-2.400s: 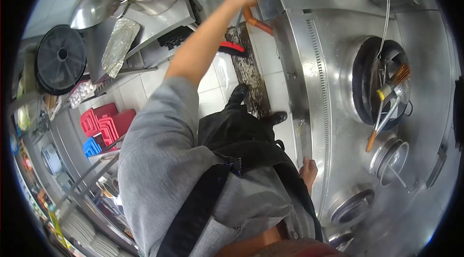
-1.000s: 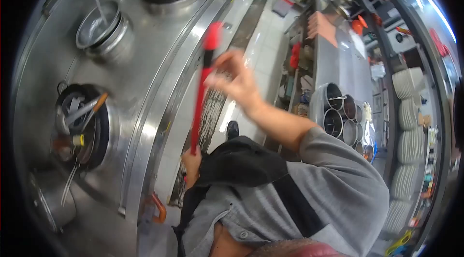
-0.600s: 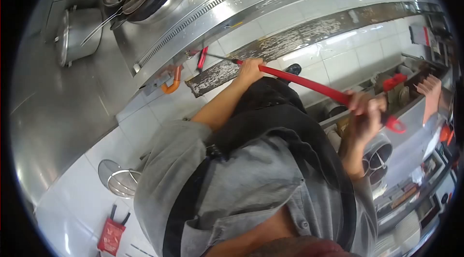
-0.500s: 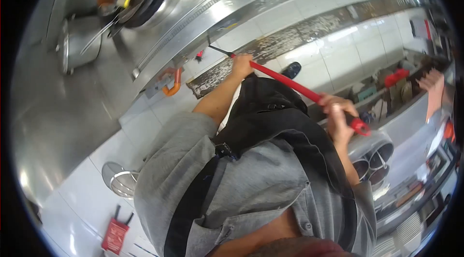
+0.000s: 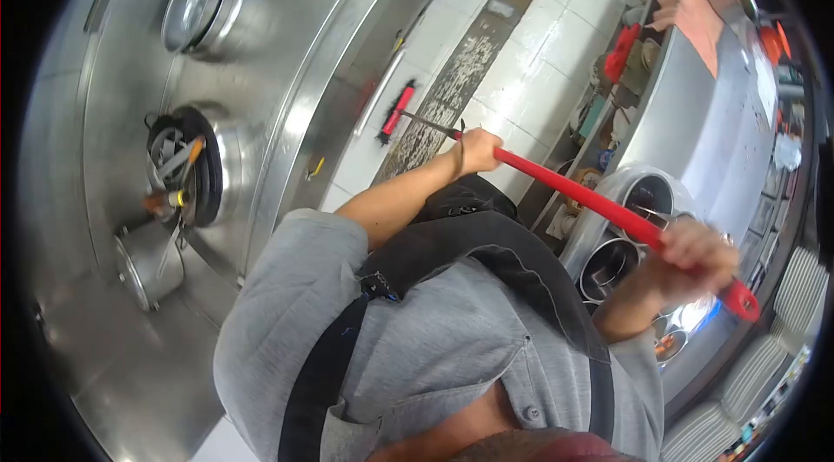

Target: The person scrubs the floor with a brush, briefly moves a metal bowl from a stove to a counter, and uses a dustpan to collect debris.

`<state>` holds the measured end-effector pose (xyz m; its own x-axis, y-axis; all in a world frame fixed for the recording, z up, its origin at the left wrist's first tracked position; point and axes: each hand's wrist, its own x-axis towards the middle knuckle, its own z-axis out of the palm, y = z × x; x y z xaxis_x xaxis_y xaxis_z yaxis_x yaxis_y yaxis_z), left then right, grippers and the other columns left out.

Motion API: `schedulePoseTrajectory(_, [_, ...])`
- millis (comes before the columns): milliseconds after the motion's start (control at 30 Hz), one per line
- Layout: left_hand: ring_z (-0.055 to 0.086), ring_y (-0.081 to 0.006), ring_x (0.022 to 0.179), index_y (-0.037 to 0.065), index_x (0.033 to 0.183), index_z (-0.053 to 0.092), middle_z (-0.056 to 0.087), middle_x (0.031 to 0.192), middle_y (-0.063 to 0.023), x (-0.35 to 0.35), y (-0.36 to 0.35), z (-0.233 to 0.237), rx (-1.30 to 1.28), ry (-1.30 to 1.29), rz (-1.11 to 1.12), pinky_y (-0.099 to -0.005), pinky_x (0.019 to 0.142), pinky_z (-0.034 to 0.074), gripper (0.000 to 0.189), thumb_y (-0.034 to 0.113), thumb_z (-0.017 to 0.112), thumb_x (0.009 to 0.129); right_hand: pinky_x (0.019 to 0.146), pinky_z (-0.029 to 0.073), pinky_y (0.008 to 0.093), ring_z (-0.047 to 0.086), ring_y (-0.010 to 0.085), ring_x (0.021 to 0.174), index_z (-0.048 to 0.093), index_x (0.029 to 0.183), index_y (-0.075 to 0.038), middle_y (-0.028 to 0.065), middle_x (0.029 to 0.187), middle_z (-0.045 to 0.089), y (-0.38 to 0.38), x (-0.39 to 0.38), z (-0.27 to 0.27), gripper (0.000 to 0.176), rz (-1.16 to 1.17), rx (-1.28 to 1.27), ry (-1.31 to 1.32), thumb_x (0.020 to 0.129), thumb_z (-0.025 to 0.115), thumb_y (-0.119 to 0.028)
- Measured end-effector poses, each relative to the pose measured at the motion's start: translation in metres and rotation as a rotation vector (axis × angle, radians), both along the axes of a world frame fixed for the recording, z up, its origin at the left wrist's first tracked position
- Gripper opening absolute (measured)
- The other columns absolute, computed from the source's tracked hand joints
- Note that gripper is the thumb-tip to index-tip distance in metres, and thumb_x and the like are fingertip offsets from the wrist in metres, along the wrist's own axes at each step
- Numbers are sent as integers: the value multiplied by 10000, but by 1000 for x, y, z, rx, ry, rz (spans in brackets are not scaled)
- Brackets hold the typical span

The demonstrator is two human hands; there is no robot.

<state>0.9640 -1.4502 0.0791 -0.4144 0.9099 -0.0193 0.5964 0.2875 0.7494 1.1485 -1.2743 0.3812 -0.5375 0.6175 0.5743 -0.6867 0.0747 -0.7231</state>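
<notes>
A long red pole (image 5: 573, 192) runs slantwise across my front, with a thin dark shaft leading to a red brush head (image 5: 400, 112) with dark bristles, low over the white floor tiles. My left hand (image 5: 479, 152) grips the pole near the brush end. Toward the looped end, my right hand (image 5: 698, 255) is wrapped round the pole, slightly blurred.
On the left, a steel counter (image 5: 252, 71) holds pots and a dark pan with utensils (image 5: 187, 158). A worn board (image 5: 469, 54) lies along the floor. On the right are a steel table with pink cloth (image 5: 695, 19) and round metal containers (image 5: 608, 269).
The view has turned, and the brush head now shows fully beyond the counter edge. Both hands still hold the pole; my right hand appears farther right and lower.
</notes>
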Motion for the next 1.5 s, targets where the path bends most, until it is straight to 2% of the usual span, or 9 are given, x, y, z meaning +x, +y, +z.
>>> schedulePoseTrajectory(100, [614, -369, 668, 67, 676, 641, 613, 638, -148, 27, 54, 43, -66, -183, -314, -425, 617, 498, 181, 241, 687, 665, 587, 507, 325, 552, 173, 575, 508, 926, -33, 47, 685, 510, 28, 53, 59, 308, 20, 193, 113, 887, 569, -333])
schedulePoseTrajectory(167, [605, -366, 673, 79, 677, 632, 611, 648, -151, 44, 82, 65, -33, -189, -576, -437, 605, 469, 113, 190, 652, 686, 506, 524, 274, 559, 142, 507, 495, 834, -51, 34, 607, 519, 15, 58, 78, 241, -52, 202, 124, 853, 637, -246])
schedulePoseTrajectory(233, [609, -356, 707, 72, 706, 641, 621, 673, -151, 48, 107, 58, -87, -266, -688, -438, 634, 466, 107, 177, 647, 686, 407, 487, 234, 528, 118, 429, 457, 772, -64, 18, 540, 492, 12, 58, 73, 250, 143, 212, -27, 858, 641, -211])
schedulePoseTrajectory(367, [615, -353, 714, 77, 713, 648, 632, 694, -139, 45, 145, 33, -169, -98, -922, -453, 641, 473, 111, 185, 656, 685, 332, 381, 194, 454, 77, 383, 406, 728, -67, -12, 500, 404, -17, 40, 36, 299, -167, 214, 20, 885, 611, -217])
schedulePoseTrajectory(500, [624, -347, 785, 92, 736, 654, 645, 747, -150, 9, 178, -17, -133, 0, -685, -458, 702, 489, 168, 259, 656, 716, 356, 366, 231, 432, 116, 371, 412, 692, -65, -3, 502, 401, -28, 9, 10, 297, -488, 149, -70, 866, 615, -193])
schedulePoseTrajectory(567, [616, -363, 819, 69, 750, 635, 636, 773, -163, -21, 201, -30, -58, 30, -421, -456, 724, 490, 195, 261, 660, 727, 374, 326, 248, 367, 120, 411, 418, 710, -75, 8, 516, 380, -3, -14, -12, 240, -345, 336, -81, 885, 558, -163])
schedulePoseTrajectory(833, [588, -376, 782, 30, 719, 566, 589, 748, -174, -121, 257, 4, 84, 96, -244, -467, 683, 461, 286, 294, 650, 791, 354, 406, 271, 419, 140, 354, 420, 693, -58, -8, 463, 376, 83, -100, -1, 346, -215, 342, 40, 869, 618, -280])
schedulePoseTrajectory(1033, [560, -378, 793, 35, 716, 531, 561, 750, -174, -225, 315, -48, 201, -12, 12, -467, 712, 451, 226, 212, 640, 804, 487, 505, 376, 513, 241, 461, 472, 694, 10, 92, 538, 477, 168, -215, -10, 211, 257, 476, -198, 749, 675, 1])
schedulePoseTrajectory(1500, [553, -359, 792, 39, 717, 514, 558, 783, -166, -365, 517, -70, 251, -12, 103, -445, 714, 457, 216, 197, 642, 789, 540, 515, 386, 489, 224, 449, 463, 660, 3, 94, 512, 467, 353, -357, -28, 186, 272, 491, -243, 715, 623, 79])
